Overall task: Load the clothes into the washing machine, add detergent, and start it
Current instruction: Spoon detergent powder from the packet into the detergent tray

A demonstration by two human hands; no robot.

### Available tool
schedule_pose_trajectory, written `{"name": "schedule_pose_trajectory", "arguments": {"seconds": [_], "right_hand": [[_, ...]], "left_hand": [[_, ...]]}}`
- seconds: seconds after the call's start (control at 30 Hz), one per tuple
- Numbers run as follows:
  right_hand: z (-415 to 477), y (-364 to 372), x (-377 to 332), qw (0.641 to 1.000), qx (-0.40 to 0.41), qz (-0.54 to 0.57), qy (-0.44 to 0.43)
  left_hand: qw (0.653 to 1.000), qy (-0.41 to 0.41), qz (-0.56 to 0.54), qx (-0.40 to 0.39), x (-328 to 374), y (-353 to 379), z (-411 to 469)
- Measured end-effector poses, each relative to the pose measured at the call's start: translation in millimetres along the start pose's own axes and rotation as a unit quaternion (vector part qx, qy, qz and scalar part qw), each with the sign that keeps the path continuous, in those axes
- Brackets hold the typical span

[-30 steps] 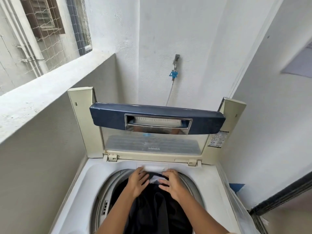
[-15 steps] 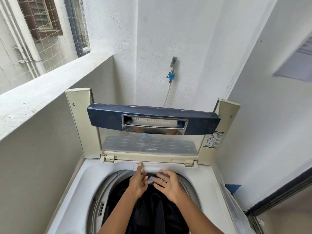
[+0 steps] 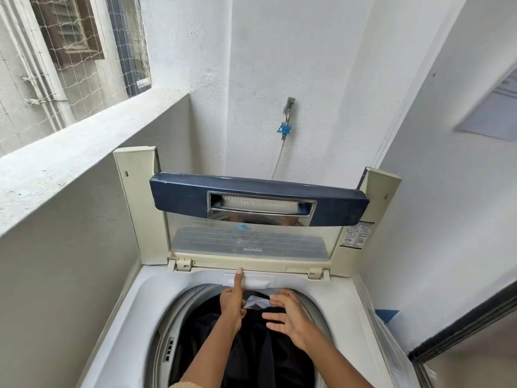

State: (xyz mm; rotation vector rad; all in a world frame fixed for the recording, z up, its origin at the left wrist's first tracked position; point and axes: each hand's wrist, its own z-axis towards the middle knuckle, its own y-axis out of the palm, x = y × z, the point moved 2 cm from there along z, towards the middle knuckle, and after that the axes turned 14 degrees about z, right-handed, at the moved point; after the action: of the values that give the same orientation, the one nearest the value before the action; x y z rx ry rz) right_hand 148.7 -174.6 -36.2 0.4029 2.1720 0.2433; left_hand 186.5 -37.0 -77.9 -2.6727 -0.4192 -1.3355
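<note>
A white top-loading washing machine [image 3: 134, 309] stands with its lid [image 3: 257, 203] folded upright at the back. Dark clothes [image 3: 263, 348] fill the drum, with a bit of white fabric [image 3: 256, 302] at the far edge. My left hand [image 3: 232, 301] points its index finger up onto the small white drawer panel [image 3: 260, 281] at the rear rim, the other fingers curled. My right hand [image 3: 285, 317] hovers over the clothes with fingers spread and relaxed, holding nothing.
A grey parapet wall [image 3: 70, 169] runs close along the left. A tap with a blue connector and hose [image 3: 284, 130] is on the white back wall. A wall stands close on the right, and a blue object [image 3: 387, 315] lies beside the machine.
My left hand rose from the clothes and its index finger reached up to the white panel. My right hand lifted off the clothes and spread its fingers.
</note>
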Motion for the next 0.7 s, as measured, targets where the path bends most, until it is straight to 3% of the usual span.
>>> {"name": "schedule_pose_trajectory", "arguments": {"seconds": [0.27, 0.47, 0.7], "right_hand": [[8, 6, 0, 1.0, 0.002, 0.003, 0.012], [30, 18, 7, 0.986, 0.018, 0.151, 0.067], [39, 32, 11, 0.968, 0.044, 0.227, 0.094]], "left_hand": [[0.996, 0.04, 0.055, 0.053, -2, -1, 1], [0.996, 0.05, 0.069, 0.036, -9, -3, 7], [0.998, 0.05, 0.038, 0.015, -4, 1, 2]]}}
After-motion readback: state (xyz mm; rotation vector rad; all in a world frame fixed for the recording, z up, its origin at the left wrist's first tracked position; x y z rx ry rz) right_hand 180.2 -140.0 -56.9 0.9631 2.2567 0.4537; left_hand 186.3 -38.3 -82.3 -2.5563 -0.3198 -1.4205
